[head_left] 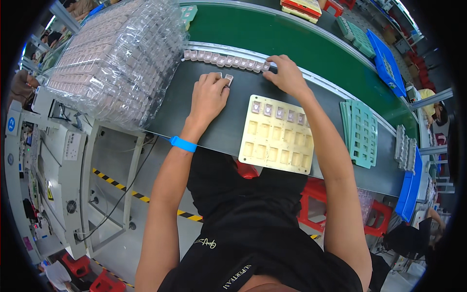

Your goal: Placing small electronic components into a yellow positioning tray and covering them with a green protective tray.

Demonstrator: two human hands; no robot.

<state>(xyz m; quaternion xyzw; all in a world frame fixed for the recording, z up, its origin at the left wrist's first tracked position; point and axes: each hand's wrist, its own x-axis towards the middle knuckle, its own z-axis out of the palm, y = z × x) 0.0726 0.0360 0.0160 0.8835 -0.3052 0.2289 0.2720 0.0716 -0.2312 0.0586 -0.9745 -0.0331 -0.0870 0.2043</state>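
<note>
A row of small pale pink square parts stands along the far edge of the dark work surface. My right hand is closed at the row's right end, its thumb and index finger pinching the last part. Nearer to me, my left hand has its fingers bent over the surface, with another pink part at its thumb and fingertips. A cream tray with rows of square pockets lies between my arms. Its far row holds several pink parts; part of that row's right end is by my right forearm.
Clear-wrapped stacks of pink parts rise high on the left. Green pocketed trays lie at the right, near grey trays and a blue bin. A green conveyor belt runs behind a metal rail.
</note>
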